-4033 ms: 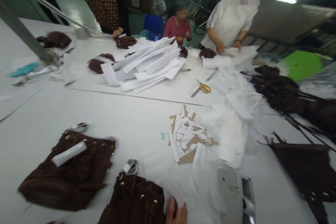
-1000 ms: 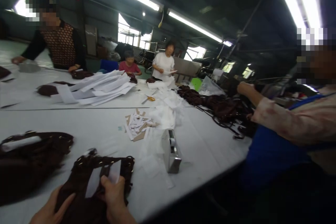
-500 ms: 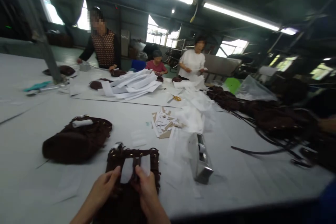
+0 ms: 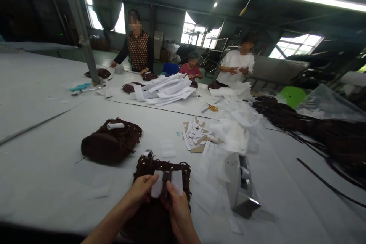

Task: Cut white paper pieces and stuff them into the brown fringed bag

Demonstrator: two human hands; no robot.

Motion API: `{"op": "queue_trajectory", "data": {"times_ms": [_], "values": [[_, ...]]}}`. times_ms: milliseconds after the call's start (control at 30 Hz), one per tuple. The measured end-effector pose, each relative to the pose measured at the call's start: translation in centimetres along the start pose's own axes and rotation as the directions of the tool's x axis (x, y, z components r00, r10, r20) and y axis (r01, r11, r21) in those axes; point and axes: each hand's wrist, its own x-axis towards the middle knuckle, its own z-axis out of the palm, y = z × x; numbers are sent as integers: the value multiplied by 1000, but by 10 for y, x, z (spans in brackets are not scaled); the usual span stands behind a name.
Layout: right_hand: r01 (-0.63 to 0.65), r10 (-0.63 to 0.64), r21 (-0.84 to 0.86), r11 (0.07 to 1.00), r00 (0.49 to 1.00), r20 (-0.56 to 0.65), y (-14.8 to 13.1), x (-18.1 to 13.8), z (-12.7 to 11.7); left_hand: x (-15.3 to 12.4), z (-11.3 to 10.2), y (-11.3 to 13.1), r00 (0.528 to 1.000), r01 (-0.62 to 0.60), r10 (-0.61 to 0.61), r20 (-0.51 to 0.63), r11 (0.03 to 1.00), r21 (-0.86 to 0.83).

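Note:
A dark brown bag (image 4: 154, 213) with metal eyelets along its top lies on the white table (image 4: 42, 152) right in front of me. Two white paper strips (image 4: 177, 181) lie on its front. My left hand (image 4: 140, 192) pinches the left strip against the bag. My right hand (image 4: 178, 211) presses its thumb between the two strips. A second brown bag (image 4: 110, 143) with a white paper roll on top lies to the left, beyond my hands.
A grey tape dispenser (image 4: 240, 185) stands just right of the bag. Paper and card scraps (image 4: 197, 135), white tissue (image 4: 237, 129), yellow scissors (image 4: 213, 108) and stacked white strips (image 4: 168, 89) lie farther off. Brown bags and straps (image 4: 328, 137) pile at right. Three people work at the far edge.
My view has swung from the person at my right back to the table and left. Both hands stay on the bag with the white strips, which now sits more centrally.

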Motion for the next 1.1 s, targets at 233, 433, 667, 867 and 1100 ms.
{"op": "queue_trajectory", "data": {"times_ms": [233,433,667,867,1100], "values": [[169,-216,-510,843,976,-34,-4,10,-16,15,19,6,999,-32,34,22,995,-99],[373,-530,-749,548,847,35,-3,4,-21,14,24,2,988,-141,146,51,987,-78],[643,-781,-747,171,550,294,17,9,-35,23,23,-3,978,-209,209,-13,977,44],[683,-743,-727,63,519,423,20,11,-44,25,24,-9,950,-277,299,-89,941,195],[685,-598,-716,-137,519,611,14,19,-43,29,25,-7,946,-303,318,-65,936,181]]}}
